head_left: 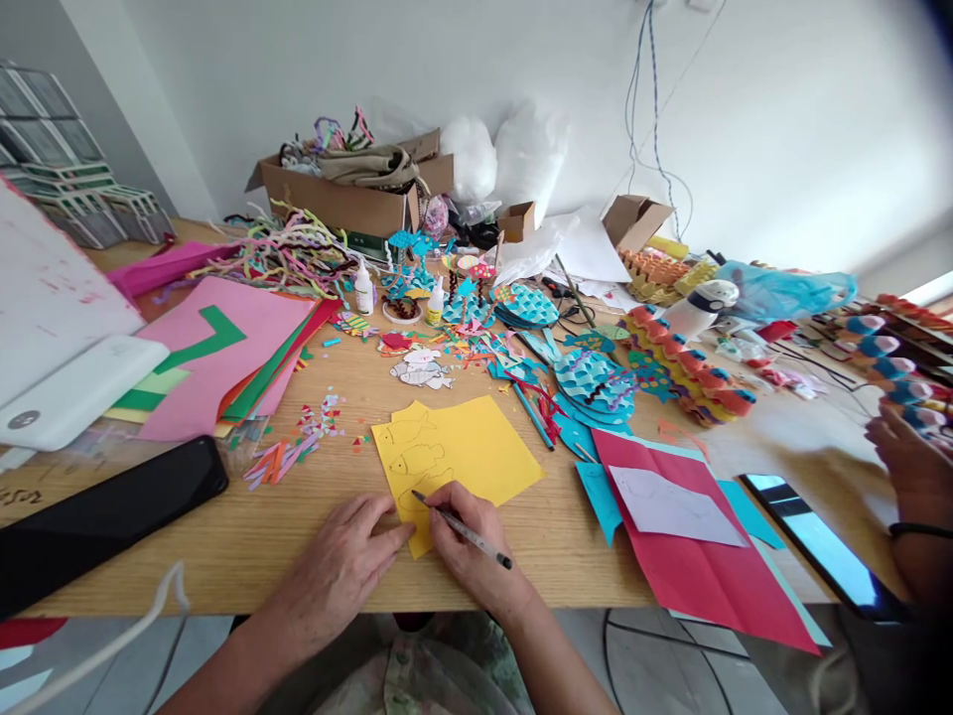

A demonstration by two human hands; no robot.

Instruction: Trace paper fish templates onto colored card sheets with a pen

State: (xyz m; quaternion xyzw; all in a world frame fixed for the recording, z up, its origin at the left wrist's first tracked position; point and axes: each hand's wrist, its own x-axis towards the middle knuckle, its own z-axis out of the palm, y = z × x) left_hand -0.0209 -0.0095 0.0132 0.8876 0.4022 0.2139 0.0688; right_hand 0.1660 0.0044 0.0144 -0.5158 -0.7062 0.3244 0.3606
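Pen [476, 540] pinched in right hand [466, 561], left hand [339, 556] half open on yellow paper [485, 447], table edge [588, 599] near.

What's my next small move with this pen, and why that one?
Probably to extend the lowest outline. The pen in your right hand has its tip at that line on the yellow paper, below two fish drawings, and your left hand rests at the paper's edge.
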